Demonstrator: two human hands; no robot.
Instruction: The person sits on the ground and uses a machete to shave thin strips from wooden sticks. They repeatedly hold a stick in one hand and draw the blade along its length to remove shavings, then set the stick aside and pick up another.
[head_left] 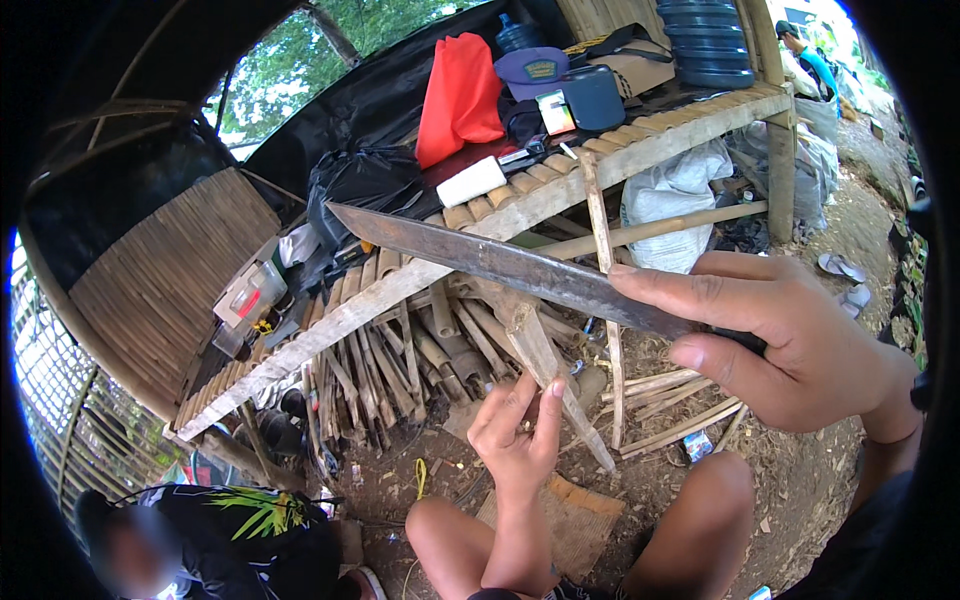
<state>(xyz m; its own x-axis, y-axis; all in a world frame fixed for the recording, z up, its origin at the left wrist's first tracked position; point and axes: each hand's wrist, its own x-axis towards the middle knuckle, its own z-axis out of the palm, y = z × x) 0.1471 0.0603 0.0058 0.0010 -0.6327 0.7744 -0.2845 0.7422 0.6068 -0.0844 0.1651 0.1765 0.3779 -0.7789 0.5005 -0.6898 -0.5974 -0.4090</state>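
Note:
My right hand [800, 335] grips the dark handle of a machete [510, 260]. Its index finger and thumb lie along the base of the blade. The long, dark metal blade points to the upper left, in front of the bamboo bench edge. Lower down, my left hand [518, 440] is raised between my knees with its fingers curled. The tips are beside a pale wooden stake [555, 365] that slants down to the ground. Whatever those fingers hold, if anything, is too small to make out.
A bamboo bench [640, 140] carries a red cloth [460, 95], a cap [530, 70], a white roll [471, 182] and a large water bottle [705, 45]. Split bamboo [390, 365] is piled beneath. An upright stick [603, 260] stands ahead. Another person [230, 545] sits at lower left.

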